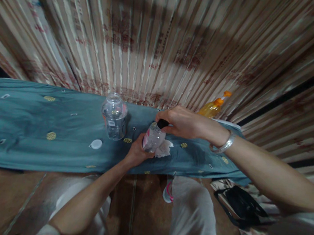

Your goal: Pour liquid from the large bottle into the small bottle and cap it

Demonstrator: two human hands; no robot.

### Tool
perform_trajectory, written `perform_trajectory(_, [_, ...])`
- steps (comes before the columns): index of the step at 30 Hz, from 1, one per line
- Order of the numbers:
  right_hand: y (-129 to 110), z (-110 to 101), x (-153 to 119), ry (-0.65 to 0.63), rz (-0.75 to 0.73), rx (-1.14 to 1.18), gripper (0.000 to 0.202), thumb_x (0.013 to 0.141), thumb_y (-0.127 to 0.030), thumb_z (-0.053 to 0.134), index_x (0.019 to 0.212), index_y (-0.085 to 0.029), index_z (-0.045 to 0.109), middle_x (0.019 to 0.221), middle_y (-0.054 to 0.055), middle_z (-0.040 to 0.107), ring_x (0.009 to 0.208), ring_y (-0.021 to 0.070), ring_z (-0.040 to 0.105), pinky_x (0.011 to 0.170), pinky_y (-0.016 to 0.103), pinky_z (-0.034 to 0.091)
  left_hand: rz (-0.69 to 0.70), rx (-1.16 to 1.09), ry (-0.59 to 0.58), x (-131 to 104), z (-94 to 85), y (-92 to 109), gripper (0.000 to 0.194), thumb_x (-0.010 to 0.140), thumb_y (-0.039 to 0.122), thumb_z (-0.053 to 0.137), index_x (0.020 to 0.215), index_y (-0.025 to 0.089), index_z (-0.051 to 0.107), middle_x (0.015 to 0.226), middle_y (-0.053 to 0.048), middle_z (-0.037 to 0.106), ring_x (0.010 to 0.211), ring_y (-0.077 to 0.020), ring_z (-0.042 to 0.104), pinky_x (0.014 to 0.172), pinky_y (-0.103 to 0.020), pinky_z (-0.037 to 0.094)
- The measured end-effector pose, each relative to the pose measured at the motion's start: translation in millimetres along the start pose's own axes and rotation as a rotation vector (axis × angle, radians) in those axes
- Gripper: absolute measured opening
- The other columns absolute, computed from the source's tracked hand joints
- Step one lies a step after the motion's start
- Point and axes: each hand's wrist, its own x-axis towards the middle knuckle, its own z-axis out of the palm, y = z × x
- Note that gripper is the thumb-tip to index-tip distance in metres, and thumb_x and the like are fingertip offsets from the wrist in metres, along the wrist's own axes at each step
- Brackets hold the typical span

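My left hand (137, 151) is wrapped round the lower side of a clear plastic bottle (152, 140) with a pink label, which leans a little to the right. At the bottle's mouth my right hand (175, 120), wearing a silver bracelet, grips a black handle-like piece (162, 124). What this piece is, and whether it reaches inside the bottle, I cannot tell. Beneath and right of the bottle lies a crumpled white tissue (164, 149). A larger clear jar (114, 118) stands uncapped to the left, and a round white lid (96, 144) lies in front of it.
A teal patterned cloth (27, 122) covers the long, narrow bench. Behind the right forearm stands a yellow pump bottle (211, 108) with an orange top. Striped curtain-like sheeting (155, 47) hangs along the back. On the floor at right lies a black bag (244, 205).
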Motion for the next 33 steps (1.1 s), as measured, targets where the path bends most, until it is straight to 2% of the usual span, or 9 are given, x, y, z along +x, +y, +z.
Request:
perform_trajectory(3, [-2.1,-0.9,1.7,-0.018,0.011,-0.069,0.020,0.091,-0.027,0.062,0.106,-0.013,0.068,0.090,0.009,0.073,0.081,0.0189,0.066,0.065,0.027,0.036,0.014,0.011,0.000,-0.2,-0.2,-0.8,0.067,0.052,0.022,0.083,0.112,0.018,0.055,0.094,-0.001,0.068,0.086,-0.0206,0.065,0.078,-0.032,0.051])
perform_trajectory(6, [-4.9,-0.1,2.9,-0.023,0.068,-0.158,0.034,0.096,-0.040,0.055,0.099,-0.010,0.070,0.082,0.013,0.073,0.077,0.0208,0.067,0.062,0.028,0.036,0.023,-0.005,-0.004,-0.4,-0.2,-1.6,0.066,0.052,0.022,0.082,0.112,0.018,0.054,0.095,-0.001,0.068,0.088,-0.0206,0.064,0.078,-0.031,0.051])
perform_trajectory(9, [-6.0,1.9,2.4,-0.010,0.099,-0.190,0.041,0.098,-0.044,0.052,0.099,-0.008,0.071,0.082,0.016,0.073,0.077,0.0221,0.069,0.063,0.028,0.038,0.012,-0.008,-0.011,-0.2,-0.2,-2.2,0.066,0.053,0.023,0.081,0.113,0.018,0.054,0.095,-0.001,0.067,0.086,-0.0206,0.063,0.078,-0.032,0.050])
perform_trajectory(14, [-1.8,1.1,0.6,0.032,0.036,-0.027,0.046,0.088,-0.031,0.069,0.129,-0.013,0.058,0.105,0.011,0.073,0.091,0.0206,0.068,0.072,0.027,0.043,0.029,-0.006,-0.003,0.7,-0.6,-3.0,0.066,0.053,0.025,0.081,0.113,0.017,0.054,0.094,-0.001,0.066,0.086,-0.0206,0.062,0.079,-0.033,0.049])
perform_trajectory(16, [-1.4,-1.3,0.8,-0.013,0.023,-0.009,0.036,0.088,-0.023,0.067,0.123,-0.015,0.063,0.101,0.009,0.073,0.088,0.0194,0.067,0.071,0.027,0.042,0.038,0.000,-0.002,0.5,-0.9,-2.9,0.067,0.053,0.025,0.081,0.114,0.017,0.054,0.096,-0.002,0.066,0.088,-0.0212,0.062,0.080,-0.033,0.049])
perform_trajectory(19, [-3.9,-4.3,2.6,-0.066,0.038,-0.086,0.024,0.092,-0.028,0.062,0.107,-0.011,0.069,0.089,0.011,0.073,0.082,0.0206,0.068,0.067,0.027,0.040,0.026,0.008,-0.011,-0.6,-1.0,-2.2,0.069,0.053,0.025,0.081,0.115,0.017,0.053,0.098,-0.003,0.067,0.089,-0.0216,0.063,0.081,-0.033,0.049])
perform_trajectory(26, [-7.2,-3.3,5.8,-0.069,0.102,-0.198,0.044,0.096,-0.047,0.054,0.096,-0.007,0.074,0.080,0.018,0.074,0.077,0.0234,0.071,0.059,0.028,0.038,0.016,0.005,-0.003,-1.3,-0.2,-4.0,0.071,0.053,0.024,0.082,0.117,0.017,0.054,0.099,-0.003,0.069,0.093,-0.0235,0.066,0.084,-0.035,0.051])
perform_trajectory(29, [-6.0,-2.3,4.4,-0.042,0.112,-0.186,0.046,0.097,-0.048,0.053,0.100,-0.007,0.073,0.083,0.018,0.075,0.080,0.0246,0.071,0.061,0.029,0.040,0.024,0.012,0.007,-0.1,-0.2,-5.2,0.071,0.054,0.023,0.082,0.119,0.017,0.054,0.102,-0.004,0.069,0.094,-0.0236,0.066,0.084,-0.036,0.052])
perform_trajectory(33, [-3.5,-2.6,1.7,0.004,0.042,-0.093,0.034,0.092,-0.036,0.064,0.116,-0.013,0.068,0.097,0.012,0.075,0.087,0.0214,0.069,0.068,0.027,0.042,0.034,0.003,0.003,0.5,-0.3,-4.1,0.073,0.053,0.022,0.083,0.119,0.017,0.053,0.103,-0.004,0.069,0.094,-0.0231,0.066,0.084,-0.035,0.052])
